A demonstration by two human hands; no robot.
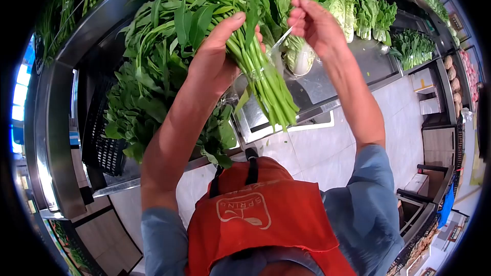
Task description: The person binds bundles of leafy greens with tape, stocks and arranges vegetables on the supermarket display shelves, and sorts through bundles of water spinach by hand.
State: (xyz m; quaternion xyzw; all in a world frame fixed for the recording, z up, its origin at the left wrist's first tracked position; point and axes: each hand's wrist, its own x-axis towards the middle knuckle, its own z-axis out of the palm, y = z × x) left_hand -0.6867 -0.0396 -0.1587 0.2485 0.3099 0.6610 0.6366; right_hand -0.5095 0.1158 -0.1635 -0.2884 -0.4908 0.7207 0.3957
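My left hand (pixel 220 53) is wrapped round a bundle of long green stems (pixel 263 84), the leafy end pointing up and left and the cut ends down and right. A clear band or film circles the stems near their middle. To the right, my right hand (pixel 318 23) pinches the end of a thin whitish strip (pixel 283 38) that stretches toward the bundle. Behind the strip lies a cabbage with a white base (pixel 300 60).
Dark leafy greens (pixel 135 110) lie left beside a black crate (pixel 105 138). Pale cabbages (pixel 340 7) line the metal counter (pixel 363 66) at the back. More greens (pixel 413 48) and shelves (pixel 439 145) stand at the right.
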